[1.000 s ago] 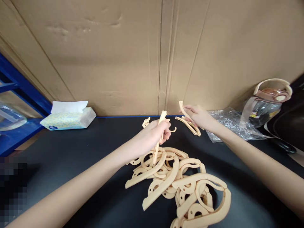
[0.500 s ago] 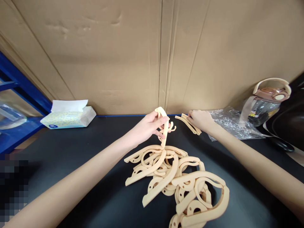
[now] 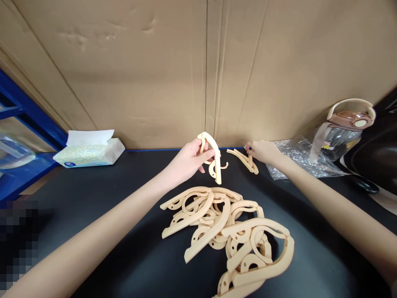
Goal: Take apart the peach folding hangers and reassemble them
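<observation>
Upright between the fingers and thumb of my left hand (image 3: 187, 161) is a cream folding clothes hanger (image 3: 214, 145), its arms folded and its hook pointing right. My right hand (image 3: 265, 152), fingers pinched together, grips the raised end of another folding hanger (image 3: 250, 159) at the back of the table. Beside that one, more thin cream hangers (image 3: 240, 157) lie flat, partly overlapping. Nearer to me spreads a pile of the same folding hangers (image 3: 214, 236), stacked loosely across one another, below both hands and touching neither.
A tissue pack (image 3: 89, 152) sits at the back left, beside a blue rack (image 3: 46, 128). Crumpled clear plastic (image 3: 297, 161) lies right of my right hand, with a handled water bottle (image 3: 345, 132) behind it. A cardboard wall (image 3: 149, 82) borders the black table (image 3: 102, 186).
My left hand has raised its hanger slightly and turned it, so its lower end hangs apart from the pile. The right hand has lifted one end of a hanger at the back.
</observation>
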A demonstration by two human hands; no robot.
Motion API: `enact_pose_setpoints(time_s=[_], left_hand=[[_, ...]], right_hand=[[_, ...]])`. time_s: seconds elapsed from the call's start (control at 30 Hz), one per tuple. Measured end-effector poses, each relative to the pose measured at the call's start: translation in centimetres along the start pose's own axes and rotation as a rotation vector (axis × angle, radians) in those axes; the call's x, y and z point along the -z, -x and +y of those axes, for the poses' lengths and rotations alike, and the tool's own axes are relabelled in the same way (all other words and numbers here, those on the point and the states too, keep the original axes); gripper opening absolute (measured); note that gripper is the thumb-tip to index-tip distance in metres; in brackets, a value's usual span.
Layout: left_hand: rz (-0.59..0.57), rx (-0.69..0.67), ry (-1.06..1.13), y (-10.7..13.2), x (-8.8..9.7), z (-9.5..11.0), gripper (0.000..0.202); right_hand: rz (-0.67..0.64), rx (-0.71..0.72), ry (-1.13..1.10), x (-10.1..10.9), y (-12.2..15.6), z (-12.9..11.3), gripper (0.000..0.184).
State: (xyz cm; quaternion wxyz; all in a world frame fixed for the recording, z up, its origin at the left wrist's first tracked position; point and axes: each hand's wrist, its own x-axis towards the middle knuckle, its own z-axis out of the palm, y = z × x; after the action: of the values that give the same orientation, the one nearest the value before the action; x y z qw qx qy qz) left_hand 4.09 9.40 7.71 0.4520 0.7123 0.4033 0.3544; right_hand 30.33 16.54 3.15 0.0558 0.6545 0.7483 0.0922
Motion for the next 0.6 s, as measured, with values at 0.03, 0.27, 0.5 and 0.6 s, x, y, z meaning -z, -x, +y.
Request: enact_pose_setpoints(time_s=[0.03,0.27,0.5,0.6], left_hand=[[0.007,0.004,-0.019,0.0,0.0,0.0,0.016],[0.019,0.032,-0.069,-0.3,0.2,0.1,0.023],[0.079,-0.003,-0.097,-1.1,0.9,1.3,0.034],[0.045,-0.023,-0.078,-1.3,1.2,1.0,0.036]], right_hand=[[-0.003,0.014,-0.008,0.0,-0.1,0.2,0.025],[-0.013,0.117,-0.063,0.5,-0.1,0.5,0.023],[-0.026,0.206,-0.147,0.4,-0.4,0.9,0.018],[-0.027,0.207,-0.197,0.5,-0.4,1.0,0.021]])
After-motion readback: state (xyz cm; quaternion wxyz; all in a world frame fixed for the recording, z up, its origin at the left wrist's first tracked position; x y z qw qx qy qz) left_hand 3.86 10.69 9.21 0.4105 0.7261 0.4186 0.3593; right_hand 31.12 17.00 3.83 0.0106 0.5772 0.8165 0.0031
